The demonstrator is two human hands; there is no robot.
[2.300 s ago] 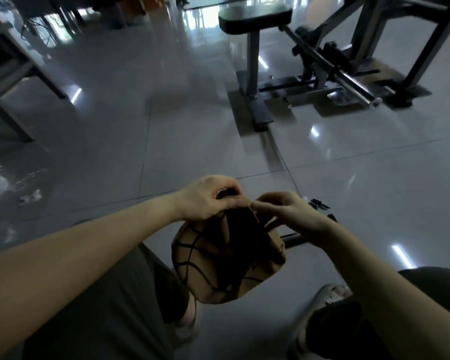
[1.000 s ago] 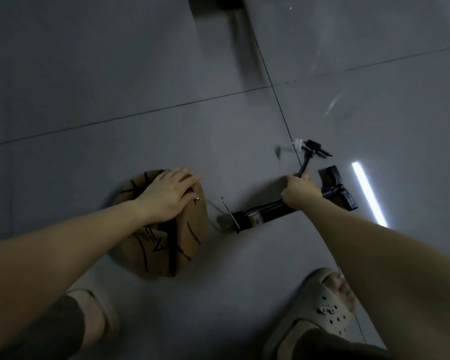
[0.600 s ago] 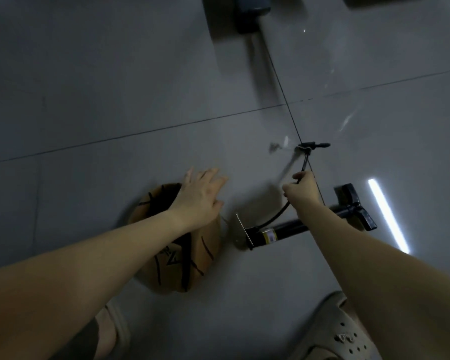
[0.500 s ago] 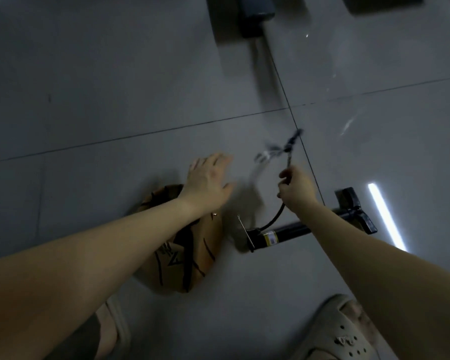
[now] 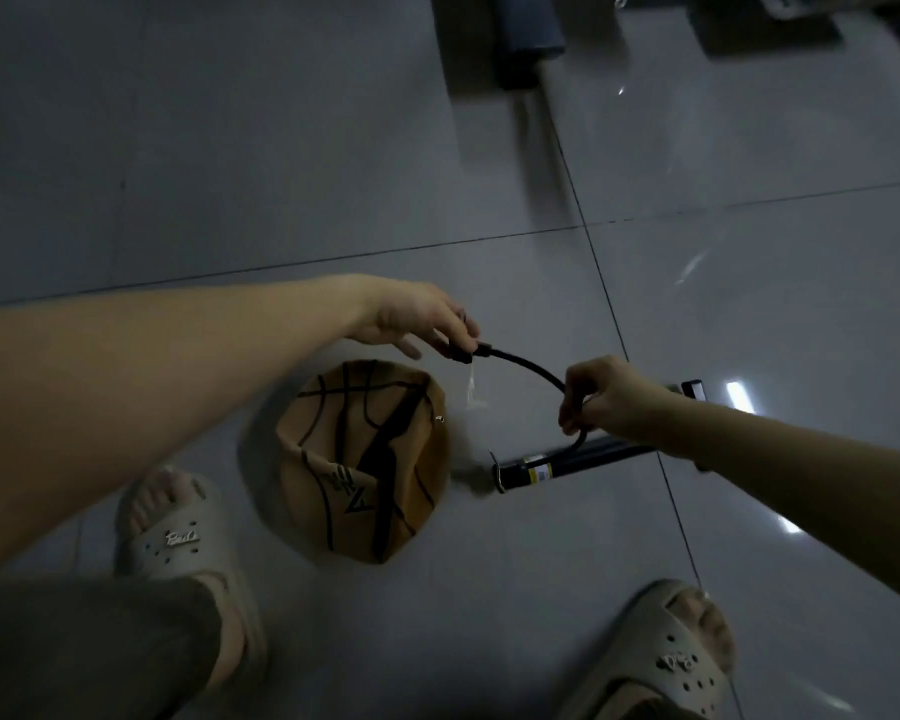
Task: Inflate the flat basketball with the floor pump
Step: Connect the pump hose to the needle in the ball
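Underfoot, glossy grey floor tiles [image 5: 230,148] split by thin dark grout lines, with bright light reflections at the right. Dim room, with the dark base of a metal frame [image 5: 528,39] at the top edge. Left slipper [image 5: 178,537] and right slipper [image 5: 666,652] planted near the bottom edge, both pale, chunky and perforated.

Resting on the tiles between the feet: flat basketball [image 5: 365,459], directly below the left hand [image 5: 417,319] and well apart from it. Just right of the ball, floor pump [image 5: 578,462] lying on its side, barrel end nearest the ball, handle [image 5: 694,389] out beyond the right forearm. Left hand up above the ball, fingers pinching the nozzle end of the hose [image 5: 526,363]. Right hand [image 5: 604,397] curled round the same hose lower down, close above the barrel. Hose arching between both hands, clear of the floor.

Ball tan with black seams, caved in and creased into a bowl shape, with a small shiny stub [image 5: 439,419] at its right edge. Hose thin, black and rubbery. Barrel a slim black cylinder with a pale label. Wispy translucent scrap [image 5: 471,392] dangling below the nozzle end.
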